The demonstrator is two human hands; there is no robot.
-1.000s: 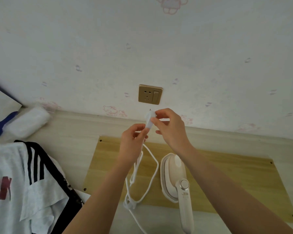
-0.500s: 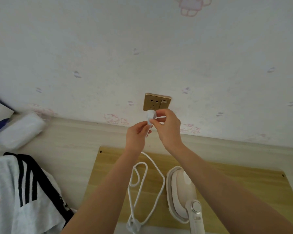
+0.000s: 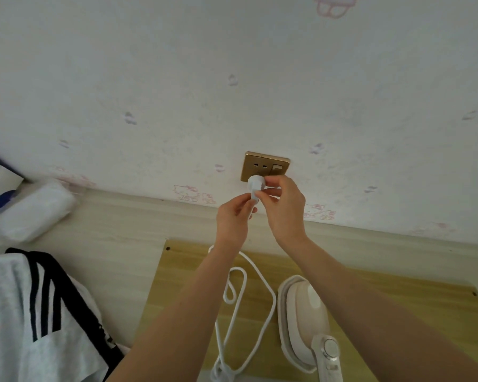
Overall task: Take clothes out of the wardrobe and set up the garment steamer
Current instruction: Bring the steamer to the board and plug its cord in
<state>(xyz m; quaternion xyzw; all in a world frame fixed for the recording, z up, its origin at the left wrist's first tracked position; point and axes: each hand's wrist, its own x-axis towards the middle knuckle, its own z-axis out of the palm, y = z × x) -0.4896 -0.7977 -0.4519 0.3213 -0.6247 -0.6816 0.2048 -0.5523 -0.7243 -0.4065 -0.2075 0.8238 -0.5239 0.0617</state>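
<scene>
From the head view, both hands meet just below the middle of the frame, at the lower edge of a gold wall socket (image 3: 266, 168). The right hand (image 3: 283, 208) pinches the white plug (image 3: 254, 186) between thumb and curled fingers, with the plug's face at the socket plate's lower left; whether its pins are actually in the holes is hard to tell from this angle. The left hand (image 3: 232, 219) grips the white cord (image 3: 260, 299) just under the plug, fingers curled round it. From there the cord drops behind the left forearm, loops over a light wooden board (image 3: 398, 304) and runs off the bottom edge of the frame.

The garment steamer (image 3: 305, 315), cream and white, lies on that board in the lower right of the frame, just right of the cord loops, its handle and round dial pointing toward the bottom edge. The board rests on a pale desk (image 3: 116, 230) that meets the wall. In the lower left a white shirt (image 3: 25, 312) with black stripes lies on the desk, and above it, at the left edge, sits a white wrapped bundle (image 3: 31, 210). The wallpaper (image 3: 232, 64) carries faint pink cartoon prints.
</scene>
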